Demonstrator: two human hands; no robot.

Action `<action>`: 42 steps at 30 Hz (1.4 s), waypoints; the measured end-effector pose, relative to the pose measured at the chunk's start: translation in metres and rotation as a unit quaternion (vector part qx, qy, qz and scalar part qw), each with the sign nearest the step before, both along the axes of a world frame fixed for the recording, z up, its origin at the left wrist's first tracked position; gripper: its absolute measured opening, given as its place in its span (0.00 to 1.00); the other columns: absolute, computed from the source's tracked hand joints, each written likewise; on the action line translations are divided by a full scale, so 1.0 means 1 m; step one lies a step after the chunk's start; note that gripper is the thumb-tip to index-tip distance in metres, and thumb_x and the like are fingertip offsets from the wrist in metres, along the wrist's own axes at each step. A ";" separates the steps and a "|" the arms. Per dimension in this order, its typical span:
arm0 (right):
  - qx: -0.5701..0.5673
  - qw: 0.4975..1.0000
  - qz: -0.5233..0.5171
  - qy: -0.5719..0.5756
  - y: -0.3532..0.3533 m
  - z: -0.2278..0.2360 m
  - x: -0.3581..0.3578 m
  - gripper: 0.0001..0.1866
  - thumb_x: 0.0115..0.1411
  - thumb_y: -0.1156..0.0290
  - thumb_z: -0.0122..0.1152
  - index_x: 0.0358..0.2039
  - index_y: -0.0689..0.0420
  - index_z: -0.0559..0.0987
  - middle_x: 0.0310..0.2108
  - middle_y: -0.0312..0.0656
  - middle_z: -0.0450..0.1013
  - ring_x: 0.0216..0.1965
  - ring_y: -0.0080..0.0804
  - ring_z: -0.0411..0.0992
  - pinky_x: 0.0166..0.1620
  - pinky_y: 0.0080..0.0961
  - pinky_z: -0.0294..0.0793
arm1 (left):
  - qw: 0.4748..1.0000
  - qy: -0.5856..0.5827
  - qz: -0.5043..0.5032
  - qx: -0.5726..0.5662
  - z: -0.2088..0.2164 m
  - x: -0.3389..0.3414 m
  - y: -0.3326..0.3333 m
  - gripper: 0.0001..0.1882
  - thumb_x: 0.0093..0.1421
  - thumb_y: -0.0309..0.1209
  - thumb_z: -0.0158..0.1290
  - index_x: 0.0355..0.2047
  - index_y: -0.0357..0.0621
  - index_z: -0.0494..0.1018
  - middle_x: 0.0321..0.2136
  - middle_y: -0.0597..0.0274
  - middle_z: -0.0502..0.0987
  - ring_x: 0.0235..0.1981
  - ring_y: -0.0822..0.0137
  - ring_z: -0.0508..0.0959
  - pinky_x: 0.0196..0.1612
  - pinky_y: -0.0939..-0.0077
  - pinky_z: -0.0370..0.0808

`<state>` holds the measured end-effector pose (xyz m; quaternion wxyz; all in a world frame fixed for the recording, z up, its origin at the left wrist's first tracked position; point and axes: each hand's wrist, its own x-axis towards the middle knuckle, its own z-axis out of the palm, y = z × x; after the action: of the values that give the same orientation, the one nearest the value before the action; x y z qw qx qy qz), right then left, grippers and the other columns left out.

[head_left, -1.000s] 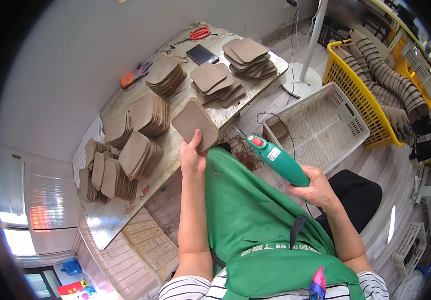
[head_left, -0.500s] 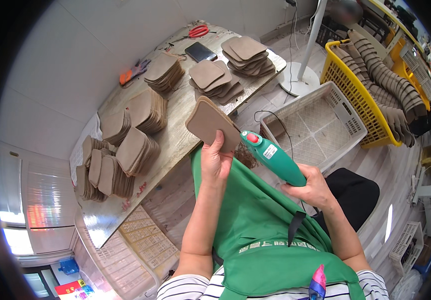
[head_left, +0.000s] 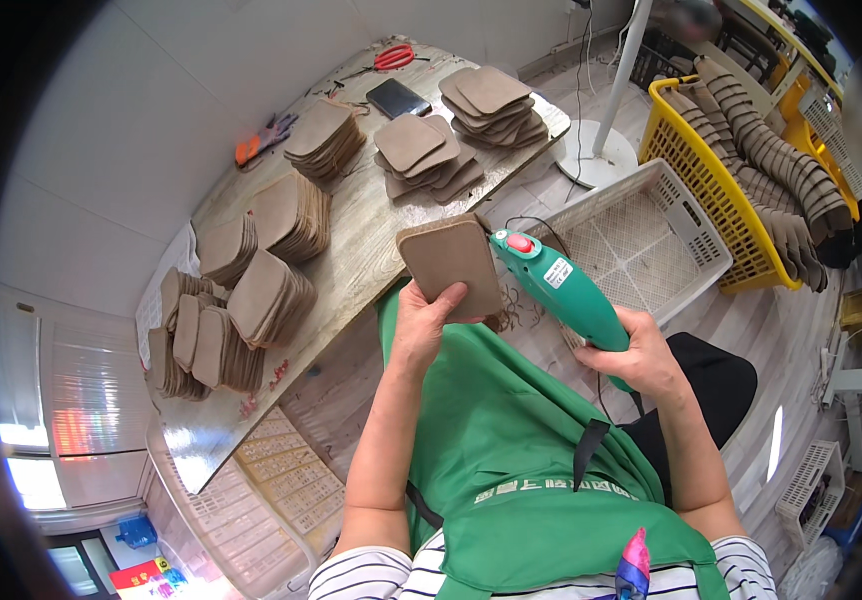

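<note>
My left hand (head_left: 426,315) is closed on a brown pad (head_left: 451,262) with rounded corners, its thumb lying across the lower face. The pad is held up in front of the table's near edge. In my right hand (head_left: 641,355) is a green handheld power tool (head_left: 571,295) with a red button and a white label. The tool's head is close to the pad's right edge; whether it touches I cannot tell, and its working tip is mostly hidden. Loose trimmings (head_left: 523,312) show below the pad.
Stacks of similar brown pads (head_left: 291,215) stand on the table (head_left: 356,245), with a phone (head_left: 398,100), red-handled scissors (head_left: 393,58) and a glove (head_left: 266,140). A white crate (head_left: 651,300) sits right on the floor, beside a yellow basket (head_left: 716,200) of brown pieces. A white pole (head_left: 623,85) rises behind.
The pad has turned in my left hand and shifted slightly right. My right hand has brought the tool a little up and right, its head now farther along the pad's right edge.
</note>
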<state>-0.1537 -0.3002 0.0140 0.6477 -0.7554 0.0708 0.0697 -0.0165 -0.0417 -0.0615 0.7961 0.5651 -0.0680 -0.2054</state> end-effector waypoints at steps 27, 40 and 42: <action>-0.094 0.992 0.079 -0.021 -0.024 0.021 0.012 0.11 0.45 0.75 0.68 0.31 0.64 0.78 0.25 0.37 0.73 0.23 0.22 0.71 0.27 0.23 0.71 | 0.925 -0.109 -0.159 0.328 0.066 0.033 0.043 0.12 0.54 0.23 0.66 0.40 0.37 0.80 0.32 0.69 0.81 0.34 0.78 0.78 0.40 0.78 0.76; -0.116 0.988 0.077 -0.063 -0.029 0.014 -0.001 0.13 0.45 0.71 0.69 0.31 0.64 0.79 0.25 0.39 0.74 0.27 0.25 0.72 0.32 0.25 0.71 | 0.996 -0.031 0.061 -0.059 0.044 0.028 0.049 0.11 0.60 0.24 0.65 0.42 0.37 0.79 0.37 0.59 0.84 0.37 0.69 0.82 0.44 0.73 0.80; -0.114 0.989 0.075 -0.056 -0.030 0.013 -0.002 0.14 0.45 0.70 0.69 0.32 0.64 0.79 0.26 0.40 0.74 0.27 0.26 0.71 0.32 0.26 0.71 | 0.996 -0.024 0.058 -0.069 0.043 0.027 0.049 0.11 0.60 0.24 0.65 0.42 0.37 0.79 0.38 0.58 0.84 0.37 0.69 0.82 0.45 0.73 0.80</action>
<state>-0.1559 -0.3297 0.0267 0.5531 -0.8303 -0.0146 0.0670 0.0103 0.0072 -0.0184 0.8417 0.5170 -0.0683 -0.1398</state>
